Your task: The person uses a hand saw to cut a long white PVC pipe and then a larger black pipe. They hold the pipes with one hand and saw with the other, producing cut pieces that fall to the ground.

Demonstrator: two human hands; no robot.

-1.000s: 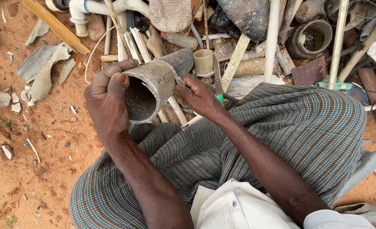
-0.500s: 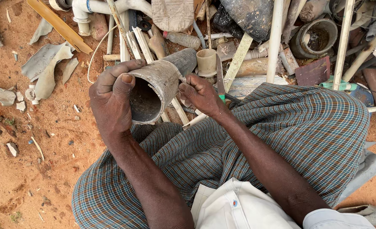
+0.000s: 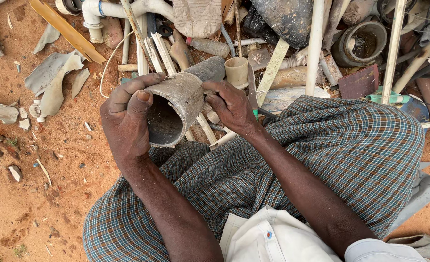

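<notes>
Grey plastic pipe section (image 3: 178,104) at frame centre: matt, scuffed, dust-coated, dark inside the bore. Checked woven cloth (image 3: 322,160) across lower centre and right: soft, matt, green and brown. White shirt fabric (image 3: 268,237) at lower edge: smooth, matt. Reddish sandy ground (image 3: 40,194) at left: rough, granular. Broken grey plastic shards (image 3: 50,80) at upper left: dull, curled. White plastic pipe bend (image 3: 127,8) at top: smooth, faintly glossy, soiled. Small beige plastic coupling (image 3: 236,72) above centre: matt, stained.
</notes>
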